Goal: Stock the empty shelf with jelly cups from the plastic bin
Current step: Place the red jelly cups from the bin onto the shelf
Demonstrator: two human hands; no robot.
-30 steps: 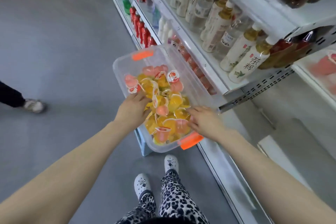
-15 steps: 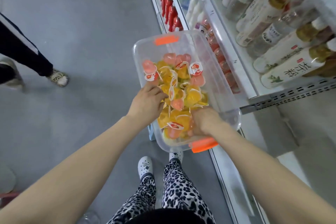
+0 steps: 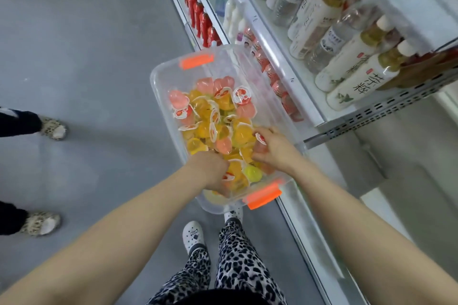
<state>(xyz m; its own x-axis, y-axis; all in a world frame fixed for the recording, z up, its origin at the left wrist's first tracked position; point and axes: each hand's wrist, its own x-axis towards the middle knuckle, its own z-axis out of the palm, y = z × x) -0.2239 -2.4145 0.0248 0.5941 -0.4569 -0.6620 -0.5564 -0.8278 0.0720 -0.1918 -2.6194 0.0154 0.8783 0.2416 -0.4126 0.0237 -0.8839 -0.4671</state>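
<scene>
I see my right grip (image 3: 275,148) pinching a pink jelly cup (image 3: 259,150) in the clear orange-latched plastic bin (image 3: 168,74) beside the white shelf (image 3: 301,96), left grip (image 3: 210,168) buried among cups, hold unclear.

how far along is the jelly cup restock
Barely begun. Done: nothing visible; the bare shelf at the right holds no cups in view. In hand: the right hand grips a pink cup inside the plastic bin; the left hand is sunk among the jelly cups. Left: nearly the whole heaped binful.
</scene>
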